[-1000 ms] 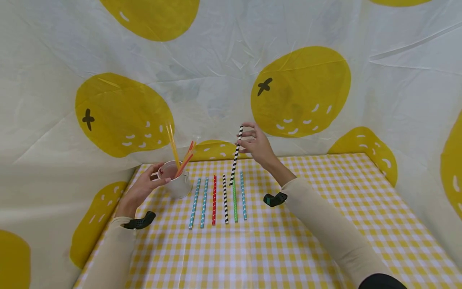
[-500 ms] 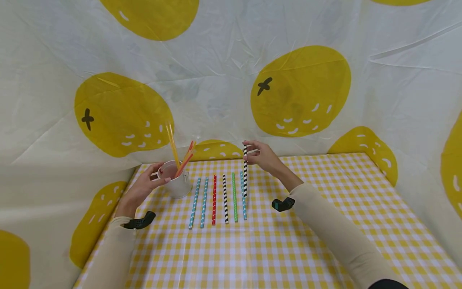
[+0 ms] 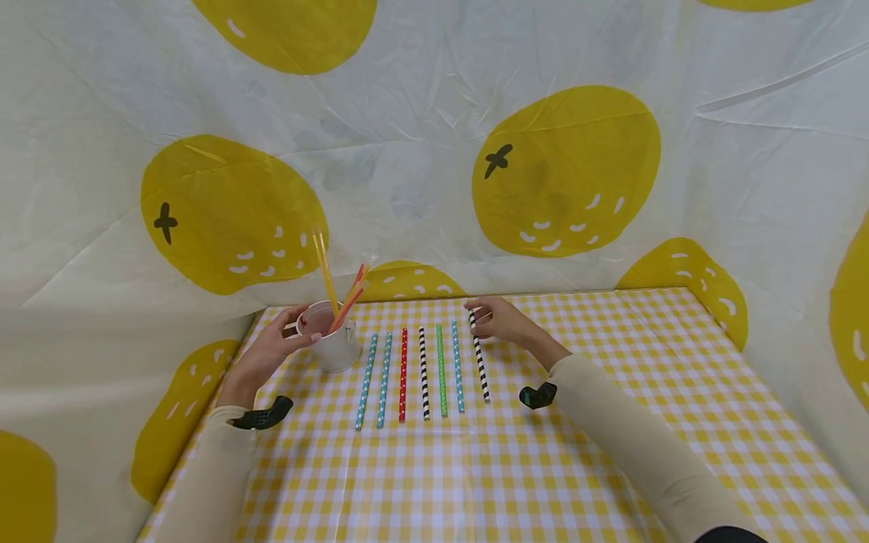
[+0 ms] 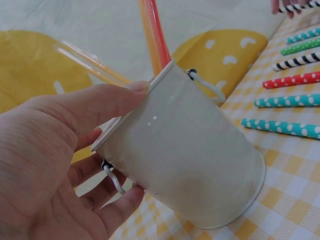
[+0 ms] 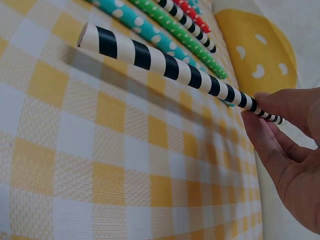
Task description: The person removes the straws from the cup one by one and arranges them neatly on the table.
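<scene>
Right hand (image 3: 501, 323) pinches black-striped straw (image 5: 170, 67) near its far end, low over bench (image 3: 407, 483), beside dotted blue straw (image 3: 458, 369). Left hand (image 3: 270, 350) grips white bucket (image 4: 185, 150) at rim. Straw probably light, stiffish, crushable; gentle pinch, nearer mid-length, should steady it.

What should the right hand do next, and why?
The right hand should probably lower its pinched striped straw onto the checked cloth and let go: the straw's near end looks slightly apart from its shadow, and it runs roughly alongside a blue dotted straw.
</scene>
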The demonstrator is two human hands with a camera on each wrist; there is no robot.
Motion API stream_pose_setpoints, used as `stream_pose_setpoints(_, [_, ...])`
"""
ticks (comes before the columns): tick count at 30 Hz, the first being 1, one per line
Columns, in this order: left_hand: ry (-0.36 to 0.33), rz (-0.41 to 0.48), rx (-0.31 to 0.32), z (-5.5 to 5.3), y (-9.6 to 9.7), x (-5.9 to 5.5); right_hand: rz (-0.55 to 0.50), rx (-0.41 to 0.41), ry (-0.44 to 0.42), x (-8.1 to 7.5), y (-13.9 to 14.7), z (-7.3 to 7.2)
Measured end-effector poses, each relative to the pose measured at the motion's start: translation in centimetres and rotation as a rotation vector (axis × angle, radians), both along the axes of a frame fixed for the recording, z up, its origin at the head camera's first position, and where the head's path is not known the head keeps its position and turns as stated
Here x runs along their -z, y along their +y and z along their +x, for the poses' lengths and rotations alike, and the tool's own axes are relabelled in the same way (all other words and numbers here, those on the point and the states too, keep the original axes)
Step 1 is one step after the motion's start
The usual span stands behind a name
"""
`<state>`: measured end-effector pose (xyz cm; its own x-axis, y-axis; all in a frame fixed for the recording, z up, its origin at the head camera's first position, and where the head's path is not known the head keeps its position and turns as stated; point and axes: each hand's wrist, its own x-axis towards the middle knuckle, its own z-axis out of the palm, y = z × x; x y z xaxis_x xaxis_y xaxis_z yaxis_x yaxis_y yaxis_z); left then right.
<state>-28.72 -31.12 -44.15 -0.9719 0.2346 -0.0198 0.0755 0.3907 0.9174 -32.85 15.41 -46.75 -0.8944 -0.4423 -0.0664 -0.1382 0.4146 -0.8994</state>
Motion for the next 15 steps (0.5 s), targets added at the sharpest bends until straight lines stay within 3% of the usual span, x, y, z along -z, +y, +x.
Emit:
stream_pose_setpoints(8, [0.0, 0.001, 0.006, -0.1, 0.0, 0.0, 0.268, -0.024, 0.135, 1.3, -0.3, -0.3])
stream_pose_setpoints(15, [-0.004, -0.004, 0.006, 0.1, 0.0, -0.1, 0.332, -0.035, 0.157, 1.5, -0.6, -0.3])
